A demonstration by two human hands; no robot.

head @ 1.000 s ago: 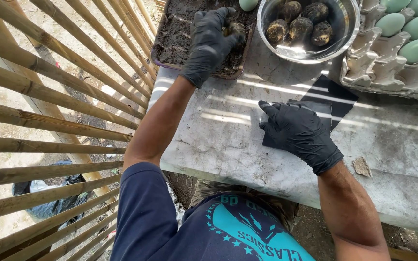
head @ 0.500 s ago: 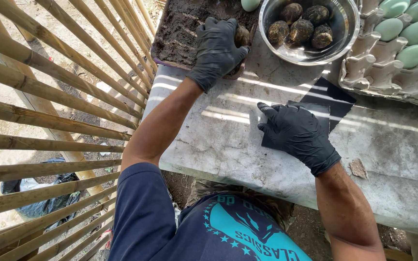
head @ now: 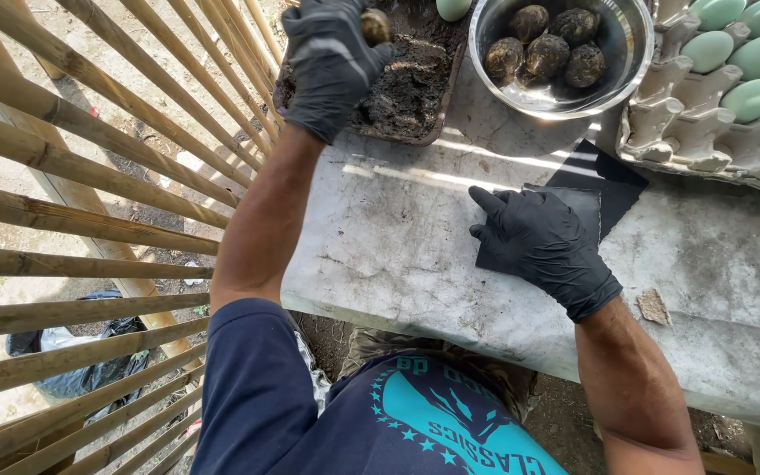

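Observation:
My left hand [head: 332,57], in a black glove, holds a mud-coated egg [head: 375,26] over a dark tray of soil-like mix [head: 411,97] at the table's far left. My right hand [head: 543,242], also gloved in black, lies flat with fingers spread on a black plastic sheet [head: 604,180] on the grey table [head: 398,255]. A metal bowl [head: 565,97] behind it holds several coated eggs [head: 547,48].
A grey pulp egg tray [head: 679,132] with several pale green eggs [head: 754,57] stands at the far right. A bamboo slat fence [head: 90,176] runs along the left. A black bag [head: 81,369] lies on the ground beyond it. One green egg [head: 453,7] rests by the soil tray.
My left hand has lifted from the soil tray with a coated egg in its fingers. My right hand has stayed flat on the black sheet.

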